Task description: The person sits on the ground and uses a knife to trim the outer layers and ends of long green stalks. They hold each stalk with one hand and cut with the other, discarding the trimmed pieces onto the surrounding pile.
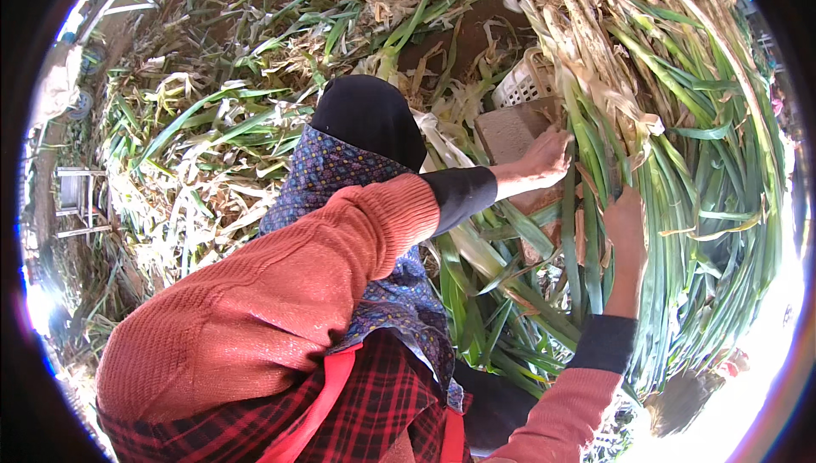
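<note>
My left hand (542, 160) reaches over a block with its fingers curled at the edge of some long green leek leaves (583, 122); its fingertips are partly hidden. My right hand (626, 217) is closed in a fist lower and to the right, among the leaves. A narrow dark thing, perhaps a blade, shows just above that fist. Beside both hands lies a large heap of leeks (695, 163), their pale, rooted ends towards the top and their green leaves hanging down.
A brick-like block (507, 131) lies under my left forearm, next to a white perforated plastic basket (524, 83). Leaf trimmings and dry husks (191, 112) cover the ground on the left. My knee (373, 115), in dark cloth, juts up in the middle. Metal frames stand at the far left.
</note>
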The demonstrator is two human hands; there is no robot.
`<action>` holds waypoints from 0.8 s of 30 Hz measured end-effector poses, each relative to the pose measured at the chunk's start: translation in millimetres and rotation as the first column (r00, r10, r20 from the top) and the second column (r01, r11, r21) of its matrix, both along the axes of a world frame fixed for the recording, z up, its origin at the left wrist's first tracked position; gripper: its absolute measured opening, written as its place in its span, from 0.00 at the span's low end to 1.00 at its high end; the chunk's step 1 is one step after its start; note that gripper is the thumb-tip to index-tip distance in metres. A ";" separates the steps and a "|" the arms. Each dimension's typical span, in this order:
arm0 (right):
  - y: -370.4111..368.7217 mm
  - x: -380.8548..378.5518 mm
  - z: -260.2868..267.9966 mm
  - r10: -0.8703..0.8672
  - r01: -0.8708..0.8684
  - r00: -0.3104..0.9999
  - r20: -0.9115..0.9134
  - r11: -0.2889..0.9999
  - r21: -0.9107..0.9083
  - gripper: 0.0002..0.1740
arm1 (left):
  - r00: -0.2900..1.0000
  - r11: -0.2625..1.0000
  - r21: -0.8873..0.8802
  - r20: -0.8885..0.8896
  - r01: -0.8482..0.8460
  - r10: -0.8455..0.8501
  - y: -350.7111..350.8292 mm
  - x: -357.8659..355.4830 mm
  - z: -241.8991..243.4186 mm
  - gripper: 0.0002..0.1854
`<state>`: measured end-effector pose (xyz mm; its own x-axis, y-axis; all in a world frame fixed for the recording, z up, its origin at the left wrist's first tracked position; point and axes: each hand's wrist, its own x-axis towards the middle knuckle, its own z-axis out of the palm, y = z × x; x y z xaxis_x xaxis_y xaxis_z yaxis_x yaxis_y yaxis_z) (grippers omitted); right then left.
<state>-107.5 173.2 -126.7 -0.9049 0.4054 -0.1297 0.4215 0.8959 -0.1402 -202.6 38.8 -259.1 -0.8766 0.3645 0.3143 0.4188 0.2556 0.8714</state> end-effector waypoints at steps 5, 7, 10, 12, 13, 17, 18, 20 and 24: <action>-3.5 -25.5 -4.6 0.257 -0.258 0.966 -0.031 0.965 -0.043 0.16 | 0.919 0.993 0.044 0.386 -0.108 0.083 17.6 -24.3 16.1 0.19; -5.3 -32.6 -1.7 0.136 -0.137 0.991 -0.007 0.990 -0.039 0.16 | 0.800 0.979 0.042 0.584 -0.201 0.139 22.7 -36.2 25.7 0.20; -6.6 -36.4 4.2 0.092 -0.091 0.994 0.056 0.996 -0.020 0.16 | 0.806 0.984 -0.026 0.570 -0.178 0.161 30.4 -53.3 32.6 0.21; -7.0 -34.9 6.7 0.174 -0.174 0.984 0.026 0.985 0.016 0.16 | 0.697 0.989 0.021 0.712 -0.145 0.088 36.4 -62.7 32.5 0.28; -7.3 -33.2 7.5 0.155 -0.155 0.987 0.032 0.988 0.002 0.17 | 0.614 0.979 0.101 0.789 -0.177 0.029 39.3 -67.3 32.3 0.26; -9.2 -25.3 14.9 0.140 -0.139 0.988 -0.069 0.990 0.016 0.18 | 0.474 0.937 0.163 0.881 -0.310 0.004 45.0 -74.1 37.5 0.21; -10.4 -24.1 18.2 0.097 -0.093 0.991 -0.093 0.994 0.049 0.18 | 0.435 0.911 0.225 0.899 -0.347 -0.056 44.1 -70.2 40.5 0.21; -9.7 -21.3 32.1 0.138 -0.135 0.989 -0.055 0.990 0.046 0.17 | 0.354 0.844 0.360 0.909 -0.397 -0.221 38.5 -57.0 47.6 0.21; -9.6 -9.8 57.7 0.112 -0.104 0.975 0.194 0.993 -0.050 0.19 | 0.251 0.818 0.463 0.884 -0.342 -0.395 27.1 23.0 58.3 0.16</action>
